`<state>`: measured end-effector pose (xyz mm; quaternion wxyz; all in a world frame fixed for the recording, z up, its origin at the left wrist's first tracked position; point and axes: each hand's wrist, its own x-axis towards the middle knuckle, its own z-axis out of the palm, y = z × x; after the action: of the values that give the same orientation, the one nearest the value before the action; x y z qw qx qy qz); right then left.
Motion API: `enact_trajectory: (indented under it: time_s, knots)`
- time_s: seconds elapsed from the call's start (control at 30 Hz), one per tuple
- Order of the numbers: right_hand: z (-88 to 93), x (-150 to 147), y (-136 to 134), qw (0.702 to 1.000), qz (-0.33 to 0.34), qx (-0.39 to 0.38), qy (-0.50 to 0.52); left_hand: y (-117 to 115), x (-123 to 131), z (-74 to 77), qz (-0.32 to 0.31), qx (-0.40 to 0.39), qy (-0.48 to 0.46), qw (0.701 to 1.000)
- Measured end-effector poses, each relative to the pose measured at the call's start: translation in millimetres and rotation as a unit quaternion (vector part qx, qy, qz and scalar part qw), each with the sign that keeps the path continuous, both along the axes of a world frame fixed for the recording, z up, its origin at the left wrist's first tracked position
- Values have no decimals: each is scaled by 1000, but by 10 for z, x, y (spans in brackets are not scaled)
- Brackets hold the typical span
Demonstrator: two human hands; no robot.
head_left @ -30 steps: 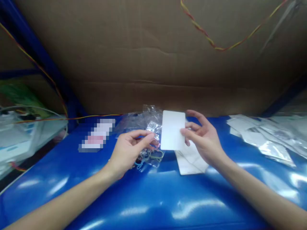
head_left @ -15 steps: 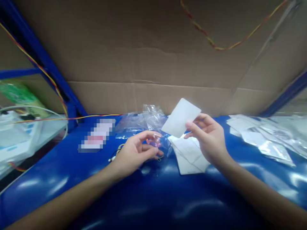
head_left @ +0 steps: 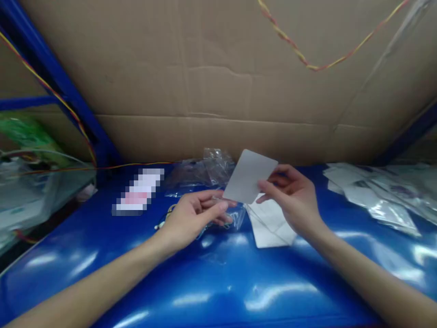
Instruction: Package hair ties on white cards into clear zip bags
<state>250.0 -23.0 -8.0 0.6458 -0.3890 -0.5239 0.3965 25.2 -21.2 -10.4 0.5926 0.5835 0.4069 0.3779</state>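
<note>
Now our right hand (head_left: 293, 200) pinches the white card (head_left: 251, 176) by its right edge above the blue table (head_left: 218, 282); it looks light, stiff and slick, best held at the edges. Our left hand (head_left: 193, 218) nips a clear bag (head_left: 238, 217).

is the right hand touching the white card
Touching: the head view shows the right hand pinching the white card by its right edge.

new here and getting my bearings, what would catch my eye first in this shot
A white card stands out, held tilted in the right hand at mid-frame above the glossy blue table. Beside it, the left hand pinches a clear bag. A cardboard wall fills the back, with silvery packets at far right.
</note>
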Motion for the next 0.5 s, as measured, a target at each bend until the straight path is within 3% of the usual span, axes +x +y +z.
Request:
enact_trajectory:
  time_s: [0.5]
  knots:
    - [-38,-79,-80,999,5,14,-52,-27,24,37,21,16,26,999]
